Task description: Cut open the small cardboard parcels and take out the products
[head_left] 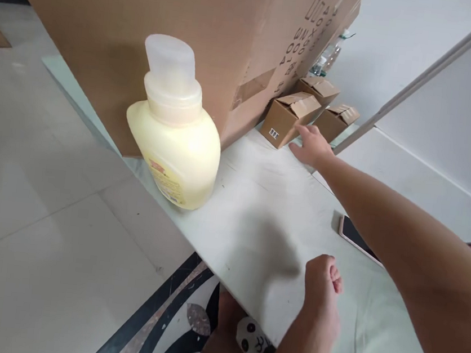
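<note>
My right hand [312,146] reaches out at the end of a long stretched arm, thumb and fingers apart. Its fingertips are at the right side of a small brown cardboard box [279,120]; whether they touch it I cannot tell. Two more small cartons stand close behind, one at the back [322,88] and one to the right [330,124]. Lower down, my left hand [322,282] is curled into a fist above the pale-covered table [275,203], with nothing visible in it. A pale yellow detergent bottle [187,154] with a translucent cap stands at the table's left edge.
A big printed cardboard box [187,6] fills the upper left of the table. Clear plastic bottles [331,57] stand at the far end. A phone [358,236] lies partly under my right forearm. A wall runs along the right, and tiled floor [47,189] lies left.
</note>
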`<move>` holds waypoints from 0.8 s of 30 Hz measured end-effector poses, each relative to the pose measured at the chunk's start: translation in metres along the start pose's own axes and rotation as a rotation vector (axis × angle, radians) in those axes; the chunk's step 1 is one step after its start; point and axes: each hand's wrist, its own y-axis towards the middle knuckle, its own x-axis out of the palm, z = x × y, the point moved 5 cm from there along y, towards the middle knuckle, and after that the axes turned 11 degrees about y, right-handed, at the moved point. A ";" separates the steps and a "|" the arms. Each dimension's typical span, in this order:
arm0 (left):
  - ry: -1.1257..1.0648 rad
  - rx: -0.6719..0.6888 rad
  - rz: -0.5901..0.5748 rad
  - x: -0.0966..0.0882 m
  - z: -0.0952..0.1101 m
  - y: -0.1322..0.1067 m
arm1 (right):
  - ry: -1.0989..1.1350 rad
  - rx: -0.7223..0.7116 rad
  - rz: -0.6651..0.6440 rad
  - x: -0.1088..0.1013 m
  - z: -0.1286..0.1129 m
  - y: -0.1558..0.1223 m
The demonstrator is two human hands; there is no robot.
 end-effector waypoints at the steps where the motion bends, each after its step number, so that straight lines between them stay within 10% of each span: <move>1: 0.022 -0.028 -0.015 0.000 0.000 0.004 | -0.006 0.009 0.010 0.001 -0.010 0.017; 7: 0.085 0.035 -0.246 0.000 0.014 -0.004 | -0.077 0.115 0.018 0.009 -0.031 0.071; 13: 0.163 0.163 -0.281 -0.002 0.038 -0.028 | -0.077 0.048 0.112 0.008 -0.016 0.036; 20: 0.382 0.741 0.115 -0.033 0.098 -0.054 | -0.008 -0.175 0.225 -0.012 0.037 -0.151; 24: 0.340 1.157 0.395 -0.058 0.125 -0.077 | 0.026 0.002 0.284 -0.026 0.086 -0.295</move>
